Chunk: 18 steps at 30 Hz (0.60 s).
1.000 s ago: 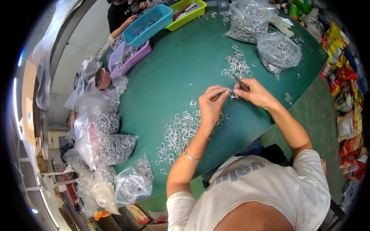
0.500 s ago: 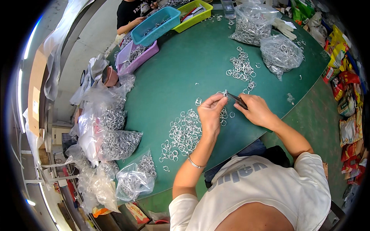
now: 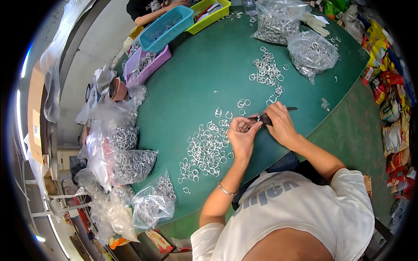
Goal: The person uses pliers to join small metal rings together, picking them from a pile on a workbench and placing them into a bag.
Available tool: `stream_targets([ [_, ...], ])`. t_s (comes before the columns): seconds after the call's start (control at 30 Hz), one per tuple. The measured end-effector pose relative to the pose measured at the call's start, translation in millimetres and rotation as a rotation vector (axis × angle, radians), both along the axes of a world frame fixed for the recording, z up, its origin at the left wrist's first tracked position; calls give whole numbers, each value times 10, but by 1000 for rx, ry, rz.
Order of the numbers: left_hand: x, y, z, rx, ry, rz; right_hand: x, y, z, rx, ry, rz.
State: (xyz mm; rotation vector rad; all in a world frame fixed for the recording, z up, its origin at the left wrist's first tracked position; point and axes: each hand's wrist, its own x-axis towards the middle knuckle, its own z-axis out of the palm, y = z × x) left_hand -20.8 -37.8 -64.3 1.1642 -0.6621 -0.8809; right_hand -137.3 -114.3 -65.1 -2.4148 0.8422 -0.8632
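Pliers with dark handles (image 3: 266, 119) are gripped in my right hand (image 3: 279, 124), one handle end sticking out past the knuckles. Their jaws point left, up against the fingers of my left hand (image 3: 242, 137). Those left fingers are curled and pinched together at the jaws; a small pale bit shows there, too small to name. A loose pile of open silvery metal rings (image 3: 204, 150) spreads on the green table just left of my left hand. Two or three more rings (image 3: 244, 103) lie a little beyond the fingertips.
Another ring heap (image 3: 267, 69) lies farther back, near two clear bags of rings (image 3: 312, 54). Blue (image 3: 167, 30), purple (image 3: 148, 67) and yellow-green (image 3: 209, 16) bins stand far left. Ring-filled bags (image 3: 133, 165) line the left edge. A co-worker's arm (image 3: 150, 18) is behind the bins.
Both hands have drawn slightly nearer to me. The pliers have swung from pointing up and left to lying almost level, jaws at my left fingers. The co-worker's arm has shifted.
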Motion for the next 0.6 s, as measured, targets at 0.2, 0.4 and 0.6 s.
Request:
stream_targets([
  [0.2,-18,-4,-77,93,40,-48,-35,41,-60,-72,174,-14],
  [0.4,-25,-12,-28,158,0,-83,-42,-6,-90,-105,193,5],
  [0.6,-22,-27,-51,139,34,-80,-47,-2,-86,-90,199,-13],
])
